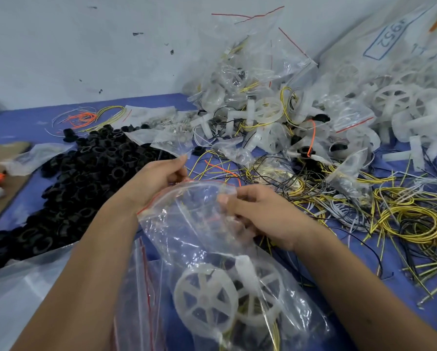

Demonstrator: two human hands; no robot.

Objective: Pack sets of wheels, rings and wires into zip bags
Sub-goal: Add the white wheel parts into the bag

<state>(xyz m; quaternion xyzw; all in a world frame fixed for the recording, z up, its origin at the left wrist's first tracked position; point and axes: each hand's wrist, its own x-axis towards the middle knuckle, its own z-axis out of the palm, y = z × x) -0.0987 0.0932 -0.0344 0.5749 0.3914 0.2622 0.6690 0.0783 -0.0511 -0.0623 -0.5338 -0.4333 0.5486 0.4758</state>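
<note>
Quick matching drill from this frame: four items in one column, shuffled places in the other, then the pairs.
Items:
1. black rings
2. white wheels
3. yellow wire coils
4. packed bags

Places:
A. heaped against the wall
B. inside the zip bag held by both hands
C. piled left of the left hand
D. loose on the table, right of the right hand

Pairs: 1-C, 2-B, 3-D, 4-A

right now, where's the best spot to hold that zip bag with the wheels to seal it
Pinch the zip bag at its red-lined top edge, from both ends, as the left hand and right hand do: the white wheels weigh down the bottom.
</note>
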